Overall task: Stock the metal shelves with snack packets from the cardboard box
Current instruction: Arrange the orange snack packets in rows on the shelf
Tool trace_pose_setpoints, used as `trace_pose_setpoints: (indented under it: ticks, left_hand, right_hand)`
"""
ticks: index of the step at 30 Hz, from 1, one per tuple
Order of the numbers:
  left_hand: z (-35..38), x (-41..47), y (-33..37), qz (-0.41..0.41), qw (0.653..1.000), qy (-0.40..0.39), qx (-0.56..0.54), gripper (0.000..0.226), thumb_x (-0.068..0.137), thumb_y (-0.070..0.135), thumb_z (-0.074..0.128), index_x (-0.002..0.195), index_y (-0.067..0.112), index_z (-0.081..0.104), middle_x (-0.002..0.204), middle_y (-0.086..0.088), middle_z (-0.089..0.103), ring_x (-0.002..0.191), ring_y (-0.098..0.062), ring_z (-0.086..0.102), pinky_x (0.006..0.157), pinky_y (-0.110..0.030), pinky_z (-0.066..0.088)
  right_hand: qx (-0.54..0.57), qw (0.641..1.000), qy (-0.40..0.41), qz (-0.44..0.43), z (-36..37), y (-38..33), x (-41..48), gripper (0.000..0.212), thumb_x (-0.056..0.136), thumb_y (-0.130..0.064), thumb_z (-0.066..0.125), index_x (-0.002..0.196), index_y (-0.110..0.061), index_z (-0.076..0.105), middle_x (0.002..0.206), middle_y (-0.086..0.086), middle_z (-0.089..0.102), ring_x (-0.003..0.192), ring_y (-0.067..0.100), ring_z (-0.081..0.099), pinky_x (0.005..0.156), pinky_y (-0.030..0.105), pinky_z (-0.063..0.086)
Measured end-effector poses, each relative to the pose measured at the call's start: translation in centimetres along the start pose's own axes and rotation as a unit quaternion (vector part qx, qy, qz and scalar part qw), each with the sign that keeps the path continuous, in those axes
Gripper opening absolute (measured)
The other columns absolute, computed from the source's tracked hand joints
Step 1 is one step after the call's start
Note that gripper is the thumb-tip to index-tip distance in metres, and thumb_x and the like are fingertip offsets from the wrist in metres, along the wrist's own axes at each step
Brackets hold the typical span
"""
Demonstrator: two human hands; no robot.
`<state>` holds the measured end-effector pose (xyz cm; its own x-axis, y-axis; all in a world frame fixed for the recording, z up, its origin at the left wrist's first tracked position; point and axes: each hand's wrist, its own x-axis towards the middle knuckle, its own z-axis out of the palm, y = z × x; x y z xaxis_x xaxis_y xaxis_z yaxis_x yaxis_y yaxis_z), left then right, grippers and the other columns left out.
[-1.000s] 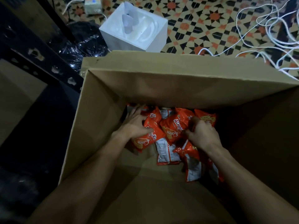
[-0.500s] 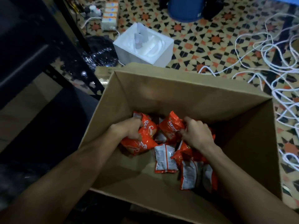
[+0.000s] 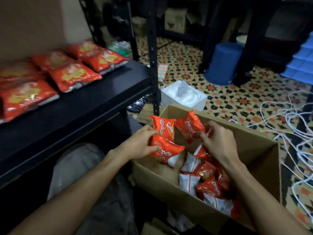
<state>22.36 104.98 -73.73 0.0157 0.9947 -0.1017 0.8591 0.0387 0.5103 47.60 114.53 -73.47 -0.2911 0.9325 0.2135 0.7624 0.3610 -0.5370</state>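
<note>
Black metal shelf (image 3: 94,99) now in view: left hand (image 3: 138,145) and right hand (image 3: 218,141) have lifted clenched orange snack packets (image 3: 166,138) clear of the cardboard box (image 3: 254,145), ready for shelving.

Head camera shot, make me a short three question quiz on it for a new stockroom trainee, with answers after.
1. True or false: the left hand holds orange packets above the box.
2. Where do the stocked packets lie? A) on the tiled floor B) on the black shelf C) on the blue bucket
3. Fill in: the white ___ sits on the floor just beyond the box.

Key
1. True. The right hand also has a grip on a packet.
2. B
3. Tissue box
</note>
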Motion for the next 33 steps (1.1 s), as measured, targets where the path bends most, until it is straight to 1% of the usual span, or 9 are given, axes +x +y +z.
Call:
trace_pose_setpoints:
  ticks: [5, 11, 14, 17, 21, 24, 26, 29, 33]
  left_hand:
    - [-5.8, -5.8, 1.7, 0.016, 0.993, 0.092, -0.078, 0.047, 0.081, 0.039, 0.078, 0.124, 0.024, 0.063, 0.121, 0.011, 0.051, 0.116, -0.003, 0.052, 0.105, -0.032, 0.044]
    - [-13.0, -13.2, 2.1, 0.018, 0.981, 0.184, -0.050, 0.044, 0.080, 0.047, 0.076, 0.120, 0.033, 0.063, 0.120, 0.017, 0.050, 0.113, 0.003, 0.052, 0.100, -0.027, 0.044]
    - [-15.6, -17.1, 1.3, 0.004, 0.970, 0.237, -0.052, 0.040, 0.079, 0.044, 0.078, 0.115, 0.037, 0.062, 0.123, 0.020, 0.052, 0.115, 0.005, 0.051, 0.096, -0.022, 0.045]
    - [-17.4, -21.2, 0.5, -0.016, 0.952, 0.288, -0.106, 0.040, 0.078, 0.033, 0.081, 0.114, 0.036, 0.063, 0.127, 0.022, 0.056, 0.117, 0.007, 0.054, 0.098, -0.019, 0.044]
    - [-19.1, -26.4, -0.9, -0.049, 0.920, 0.342, -0.185, 0.039, 0.079, 0.020, 0.081, 0.115, 0.015, 0.067, 0.115, 0.007, 0.070, 0.108, -0.006, 0.066, 0.096, -0.025, 0.050]
    - [-20.4, -30.3, -1.5, -0.058, 0.889, 0.385, -0.241, 0.027, 0.078, 0.007, 0.080, 0.104, 0.009, 0.070, 0.105, 0.002, 0.075, 0.100, -0.010, 0.070, 0.086, -0.021, 0.053]
    - [-21.3, -32.8, -2.1, -0.064, 0.866, 0.422, -0.259, 0.028, 0.069, 0.016, 0.085, 0.091, 0.011, 0.069, 0.091, 0.005, 0.076, 0.087, -0.006, 0.070, 0.077, -0.016, 0.051]
    - [-22.4, -36.1, -3.7, -0.089, 0.822, 0.490, -0.276, 0.033, 0.054, 0.033, 0.070, 0.077, 0.011, 0.060, 0.072, 0.009, 0.067, 0.070, -0.003, 0.061, 0.068, -0.018, 0.047]
    - [-24.0, -38.7, -5.8, -0.124, 0.768, 0.538, -0.324, 0.022, 0.047, 0.027, 0.060, 0.065, 0.017, 0.050, 0.062, 0.004, 0.048, 0.060, -0.008, 0.045, 0.057, -0.024, 0.037]
  right_hand:
    - [0.082, 0.989, 0.104, -0.072, -4.2, -6.0, 0.5, 0.018, 0.085, -0.029, 0.074, 0.096, -0.017, 0.068, 0.086, 0.003, 0.071, 0.079, 0.025, 0.065, 0.073, 0.042, 0.052]
    - [0.176, 0.961, 0.148, -0.156, -7.8, -14.4, 0.5, 0.016, 0.085, -0.027, 0.076, 0.097, -0.018, 0.069, 0.090, -0.006, 0.066, 0.081, 0.011, 0.058, 0.072, 0.027, 0.039]
    - [0.217, 0.945, 0.156, -0.187, -8.4, -18.2, 0.8, 0.016, 0.085, -0.026, 0.076, 0.097, -0.017, 0.069, 0.089, -0.007, 0.065, 0.083, 0.012, 0.058, 0.072, 0.026, 0.038]
    - [0.249, 0.933, 0.133, -0.224, -7.9, -22.8, 0.9, 0.015, 0.087, -0.026, 0.074, 0.099, -0.018, 0.070, 0.090, -0.005, 0.066, 0.085, 0.015, 0.059, 0.075, 0.030, 0.041]
    - [0.305, 0.916, 0.080, -0.248, -6.3, -28.9, 0.3, 0.014, 0.087, -0.023, 0.073, 0.101, -0.022, 0.071, 0.090, -0.008, 0.067, 0.084, 0.016, 0.061, 0.080, 0.032, 0.047]
    - [0.350, 0.900, 0.042, -0.257, -5.3, -32.8, -0.2, 0.013, 0.087, -0.021, 0.073, 0.099, -0.022, 0.070, 0.086, -0.009, 0.066, 0.083, 0.017, 0.063, 0.081, 0.035, 0.052]
    - [0.377, 0.890, 0.018, -0.257, -4.6, -35.0, -0.1, 0.011, 0.087, -0.022, 0.072, 0.098, -0.022, 0.071, 0.086, -0.007, 0.067, 0.081, 0.016, 0.064, 0.082, 0.038, 0.055]
    - [0.411, 0.876, -0.024, -0.251, -3.4, -37.7, -0.5, 0.010, 0.086, -0.019, 0.072, 0.093, -0.026, 0.070, 0.088, -0.009, 0.069, 0.084, 0.015, 0.067, 0.084, 0.043, 0.057]
    - [0.420, 0.869, -0.061, -0.257, -1.6, -39.9, -1.1, 0.013, 0.084, -0.014, 0.070, 0.089, -0.026, 0.070, 0.087, -0.010, 0.070, 0.082, 0.012, 0.067, 0.085, 0.041, 0.057]
